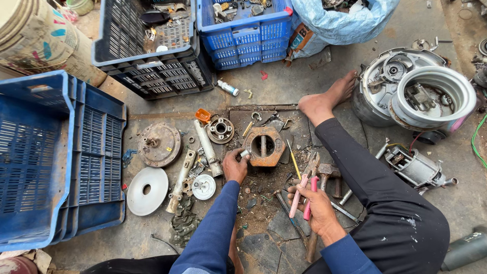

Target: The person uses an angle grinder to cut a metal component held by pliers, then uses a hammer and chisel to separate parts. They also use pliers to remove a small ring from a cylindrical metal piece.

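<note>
Head view: gritty concrete workshop floor (304, 81)

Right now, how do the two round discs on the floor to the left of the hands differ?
The upper disc is rusty brown, while the lower disc is pale grey and looks clean. The upper disc has a stub sticking up at its middle; the lower disc has an open hole there. The lower disc lies closer to the big blue crate. Both are round, lie flat, and neither hand touches them.

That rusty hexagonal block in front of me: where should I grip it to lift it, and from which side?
Grip the rusty hexagonal block across its two flat outer sides, coming straight down from above. It lies flat with its round bore facing up; the left hand already sits at its near-left corner, so probably take the far-right flats.
</note>
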